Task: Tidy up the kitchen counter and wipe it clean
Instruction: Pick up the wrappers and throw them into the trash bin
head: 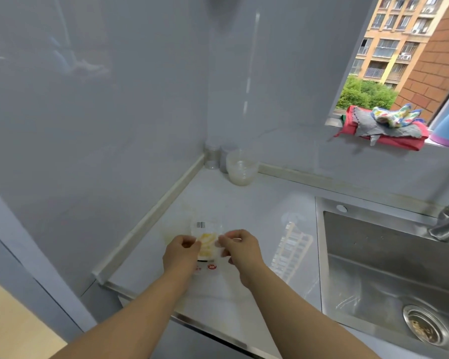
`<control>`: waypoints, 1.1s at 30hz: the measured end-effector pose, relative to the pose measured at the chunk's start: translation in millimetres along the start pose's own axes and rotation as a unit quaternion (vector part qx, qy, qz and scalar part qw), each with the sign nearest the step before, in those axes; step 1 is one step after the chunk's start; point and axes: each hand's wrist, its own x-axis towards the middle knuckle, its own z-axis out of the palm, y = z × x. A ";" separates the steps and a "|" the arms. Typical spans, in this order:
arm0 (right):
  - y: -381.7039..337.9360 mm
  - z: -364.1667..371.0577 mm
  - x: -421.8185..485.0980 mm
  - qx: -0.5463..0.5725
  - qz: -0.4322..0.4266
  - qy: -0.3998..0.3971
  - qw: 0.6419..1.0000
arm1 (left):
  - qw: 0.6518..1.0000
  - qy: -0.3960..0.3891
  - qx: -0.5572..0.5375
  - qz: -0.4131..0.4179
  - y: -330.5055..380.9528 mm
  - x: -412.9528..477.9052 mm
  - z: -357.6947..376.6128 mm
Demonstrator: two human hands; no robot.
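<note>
Grey wall panels (88, 125) are seen behind a pale kitchen counter (257, 203). Near its front edge a clear plastic packet with yellow contents (206, 240) is pinched on either side by the left hand (182, 253) and right hand (241, 251), fingertips pressed together; whether it is lifted cannot be told. A translucent round tub (241, 167) is set in the back corner, a steel sink (373, 242) at the right edge.
</note>
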 end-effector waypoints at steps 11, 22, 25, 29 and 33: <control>13.0 8.2 -10.0 -0.070 0.032 0.031 0.997 | 0.997 -0.080 -0.005 0.008 6.9 -6.7 3.7; 32.5 16.0 9.6 -0.147 0.054 0.072 0.985 | 1.000 0.020 0.022 0.001 -0.1 9.2 -39.8; 38.3 32.7 11.9 -0.190 0.045 0.069 0.978 | 1.000 0.025 0.011 0.003 -0.8 18.8 -51.1; 36.2 54.5 25.0 -0.201 0.013 0.142 0.969 | 1.000 0.002 -0.014 -0.010 -5.0 30.3 -59.5; 37.4 67.7 38.2 -0.275 0.090 0.124 0.949 | 1.000 -0.005 0.004 -0.028 -11.7 35.2 -67.7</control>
